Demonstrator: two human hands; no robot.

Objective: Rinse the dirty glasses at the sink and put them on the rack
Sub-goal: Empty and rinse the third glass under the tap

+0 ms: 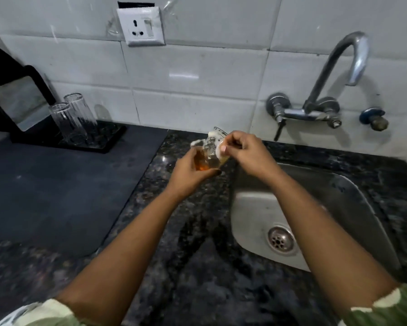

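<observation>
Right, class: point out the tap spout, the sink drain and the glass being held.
tap spout (352, 55), head view, on the curved metal neck
sink drain (281, 241), head view, on the strainer centre
glass (207, 158), head view, on its amber-tinted side

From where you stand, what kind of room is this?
Most likely a home kitchen: a steel sink set in a dark stone counter, a wall tap over it, and washed glasses upturned on a rack.

White glossy wall tiles (197, 74) back a black speckled granite counter (197, 267). A white socket plate (140, 25) sits high on the wall; a dark mat (56, 180) covers the counter's left end.
</observation>
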